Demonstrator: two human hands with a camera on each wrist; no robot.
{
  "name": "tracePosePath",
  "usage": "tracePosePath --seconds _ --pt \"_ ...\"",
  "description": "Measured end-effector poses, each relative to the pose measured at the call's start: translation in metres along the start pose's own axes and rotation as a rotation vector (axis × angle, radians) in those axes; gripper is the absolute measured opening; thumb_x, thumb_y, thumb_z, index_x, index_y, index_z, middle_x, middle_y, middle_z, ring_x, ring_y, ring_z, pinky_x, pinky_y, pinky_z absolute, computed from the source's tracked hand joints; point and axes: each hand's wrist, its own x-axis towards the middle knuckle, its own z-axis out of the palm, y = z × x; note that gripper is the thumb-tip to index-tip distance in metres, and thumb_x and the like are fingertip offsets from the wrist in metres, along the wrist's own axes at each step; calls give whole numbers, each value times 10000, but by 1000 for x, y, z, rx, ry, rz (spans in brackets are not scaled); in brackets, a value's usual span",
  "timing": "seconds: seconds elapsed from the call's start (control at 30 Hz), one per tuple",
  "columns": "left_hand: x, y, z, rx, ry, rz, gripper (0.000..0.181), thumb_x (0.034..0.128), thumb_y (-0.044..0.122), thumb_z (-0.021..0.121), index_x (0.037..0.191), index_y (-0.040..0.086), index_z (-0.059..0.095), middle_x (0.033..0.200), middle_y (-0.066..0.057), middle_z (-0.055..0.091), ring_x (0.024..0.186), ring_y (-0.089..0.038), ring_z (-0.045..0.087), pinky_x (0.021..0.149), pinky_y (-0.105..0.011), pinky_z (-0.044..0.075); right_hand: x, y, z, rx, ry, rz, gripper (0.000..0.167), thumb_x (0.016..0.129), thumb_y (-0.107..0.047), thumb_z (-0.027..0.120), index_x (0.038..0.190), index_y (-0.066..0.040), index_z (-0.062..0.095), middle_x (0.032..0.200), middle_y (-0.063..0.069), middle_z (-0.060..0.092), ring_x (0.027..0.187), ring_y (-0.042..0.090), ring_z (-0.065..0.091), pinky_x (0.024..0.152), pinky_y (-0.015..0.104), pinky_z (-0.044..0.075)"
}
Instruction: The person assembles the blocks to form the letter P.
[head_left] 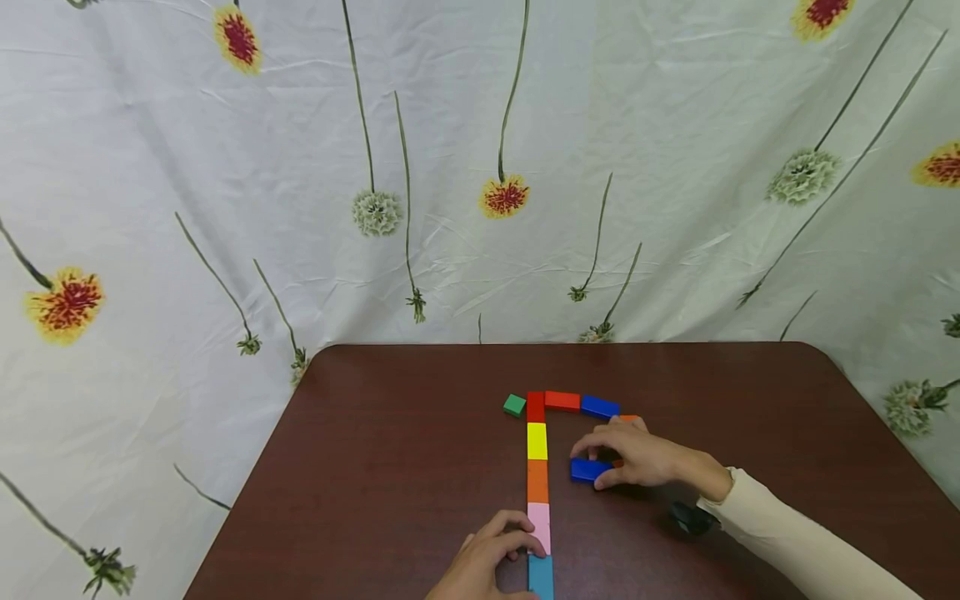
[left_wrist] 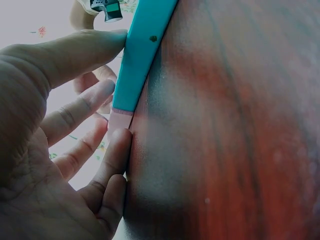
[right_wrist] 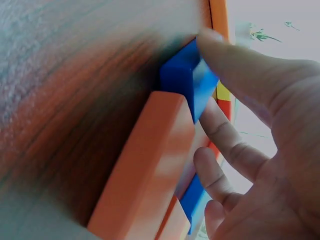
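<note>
A straight line of wooden blocks runs toward me: red [head_left: 536, 407], yellow [head_left: 537, 442], orange [head_left: 537, 482], pink [head_left: 539, 521] and teal [head_left: 540, 577]. My left hand [head_left: 487, 560] lies along its left side, fingertips touching the pink block and thumb against the teal block [left_wrist: 142, 55]. To the right, my right hand [head_left: 647, 458] pinches a blue block [head_left: 591, 470] between thumb and fingers. That blue block [right_wrist: 177, 70] touches an orange block [right_wrist: 142, 165] in the right wrist view. The hand partly hides this orange block in the head view.
From the top of the line, another red block [head_left: 562, 402], a blue block [head_left: 600, 407] and a partly hidden orange block [head_left: 628, 417] curve rightward. A small green block [head_left: 514, 405] sits tilted at the line's upper left. Flowered cloth [head_left: 450, 275] hangs behind the brown table [head_left: 375, 467].
</note>
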Motion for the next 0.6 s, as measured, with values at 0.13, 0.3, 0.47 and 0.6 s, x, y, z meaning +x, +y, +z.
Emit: tracePosePath --seconds 0.13,0.3,0.47,0.6 --pt "0 0 0 2 1 0 325 808 311 839 1099 254 705 1258 68 497 930 33 469 758 -311 318 -6 1 -3 15 18 17 463 804 -407 822 1211 -254 661 1029 -123 637 984 147 452 810 444 234" --pt "-1 1 0 13 5 6 331 804 314 842 1098 252 702 1254 67 493 932 36 466 767 -318 318 -15 7 -6 5 31 46 400 781 -392 848 1108 -237 679 1050 -126 665 1009 169 463 804 435 238" --pt "-1 1 0 6 7 11 326 808 311 836 1098 244 703 1251 65 493 934 35 464 764 -321 318 -22 10 -5 -1 47 71 361 765 -353 870 1056 -251 682 1034 -143 673 1014 179 449 798 426 230" --pt "-1 1 0 2 10 19 328 807 309 838 1097 238 704 1251 55 494 932 32 464 761 -318 315 -25 10 -5 -28 81 70 348 764 -325 874 1051 -256 689 1018 -146 672 977 159 425 789 416 223"
